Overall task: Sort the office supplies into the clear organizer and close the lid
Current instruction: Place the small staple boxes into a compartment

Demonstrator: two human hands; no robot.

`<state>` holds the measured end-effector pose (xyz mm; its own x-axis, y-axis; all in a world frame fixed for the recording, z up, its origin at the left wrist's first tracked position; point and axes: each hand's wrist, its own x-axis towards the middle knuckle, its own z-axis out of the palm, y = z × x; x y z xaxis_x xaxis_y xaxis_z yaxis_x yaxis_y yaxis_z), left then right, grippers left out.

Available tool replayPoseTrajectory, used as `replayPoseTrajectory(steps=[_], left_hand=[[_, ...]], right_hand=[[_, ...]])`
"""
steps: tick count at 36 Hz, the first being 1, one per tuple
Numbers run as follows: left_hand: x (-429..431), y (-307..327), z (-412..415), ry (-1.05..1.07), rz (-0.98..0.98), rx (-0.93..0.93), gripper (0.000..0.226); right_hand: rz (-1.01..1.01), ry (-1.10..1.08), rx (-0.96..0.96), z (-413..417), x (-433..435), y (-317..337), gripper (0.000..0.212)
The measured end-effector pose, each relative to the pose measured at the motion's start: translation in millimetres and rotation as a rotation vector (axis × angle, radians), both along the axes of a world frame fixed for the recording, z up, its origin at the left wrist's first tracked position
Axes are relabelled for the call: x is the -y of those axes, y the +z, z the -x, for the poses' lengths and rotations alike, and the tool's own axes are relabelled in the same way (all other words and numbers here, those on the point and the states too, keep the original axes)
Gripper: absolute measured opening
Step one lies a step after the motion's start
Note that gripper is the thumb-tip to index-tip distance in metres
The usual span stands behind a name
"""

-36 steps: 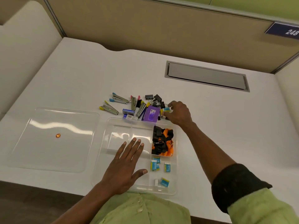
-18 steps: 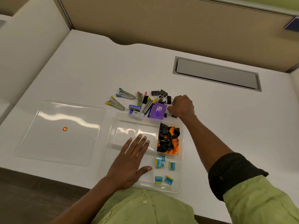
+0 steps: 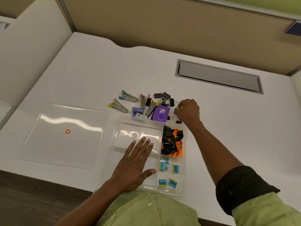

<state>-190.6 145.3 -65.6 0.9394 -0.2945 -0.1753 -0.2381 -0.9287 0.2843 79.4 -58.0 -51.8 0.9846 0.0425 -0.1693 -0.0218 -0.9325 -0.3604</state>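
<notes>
Sorting step. Left hand (image 3: 135, 162) spread flat on clear plastic compartment organizer (image 3: 110, 149) at near edge of white desk (image 3: 228, 128). Right hand (image 3: 187, 111) pinches small blue-yellow packet (image 3: 176, 109) just beyond it. Next, likely: drop into near-right compartment among matching packets (image 3: 162, 166).

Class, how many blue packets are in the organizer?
5 blue packets, in the near right compartment: two overlapping at its far end, one beside them, two nearest the person. The overlap may hide another.

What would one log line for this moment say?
left hand: flat on organizer | right hand: pinching blue-yellow packet | lid: off, beside organizer
</notes>
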Motion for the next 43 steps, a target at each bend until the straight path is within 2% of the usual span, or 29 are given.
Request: replayPoseTrajectory(steps=[3,8,12,19,22,27,33,40,43], left_hand=[[0.4,-0.9,-0.6,-0.003,-0.009,0.004,0.087],[0.6,-1.8,-0.9,-0.006,-0.016,0.002,0.087],[0.6,-1.0,0.4,-0.007,-0.013,0.007,0.087],[0.5,-0.6,-0.4,-0.016,-0.034,0.023,0.087],[0.0,-2.2,-0.8,-0.016,-0.041,0.031,0.087],[-2.1,-2.1,-0.9,-0.029,-0.023,0.036,0.087],[-1.3,-1.5,0.2,-0.024,-0.016,0.041,0.087],[-1.1,-1.9,0.1,-0.012,-0.012,0.033,0.086],[-0.7,-2.3,0.4,-0.014,-0.02,0.033,0.086]], right_hand=[[-0.131,-0.059,0.081,20.1,3.1,34.0,0.026],[-0.275,0.01,0.011,89.7,5.7,99.8,0.03],[-0.244,0.128,-0.117,167.1,10.3,114.2,0.023],[-0.055,0.283,-0.162,262.8,17.7,60.9,0.024],[-0.016,0.265,-0.179,273.8,17.5,52.7,0.028],[0.042,0.219,-0.067,268.0,13.5,36.2,0.027],[0.035,0.301,-0.039,255.1,-2.6,23.5,0.018],[0.222,0.313,-0.079,253.0,-2.1,28.6,0.029],[0.213,0.296,-0.076,251.2,7.6,32.6,0.039]])
